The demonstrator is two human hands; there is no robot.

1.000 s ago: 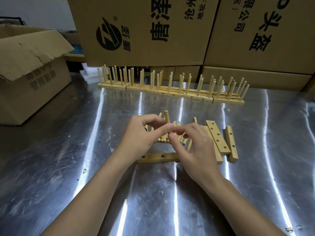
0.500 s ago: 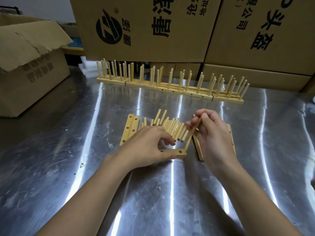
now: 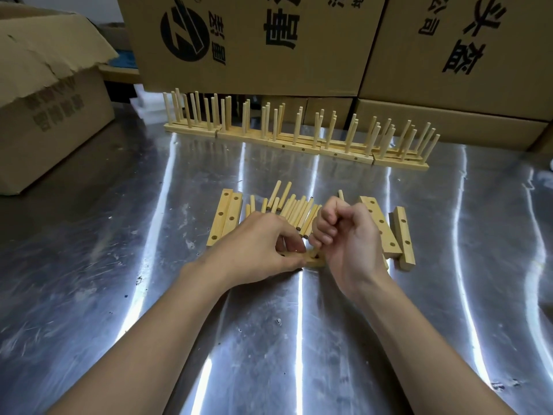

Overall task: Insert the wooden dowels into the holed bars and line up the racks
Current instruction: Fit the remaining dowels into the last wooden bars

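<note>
Wooden racks (image 3: 296,145), five by my count, stand lined up at the far side of the table (image 3: 119,295), while the left hand (image 3: 254,244) grips a bar (image 3: 314,262) flat and the right hand (image 3: 347,235) fists a dowel (image 3: 314,252) into it, leaving roughly fifteen loose dowels (image 3: 299,211) and at least four spare bars (image 3: 227,217).

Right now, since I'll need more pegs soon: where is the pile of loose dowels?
Head view, centre: the loose dowels lie on the table between the left pair of holed bars and the right bars.
</note>
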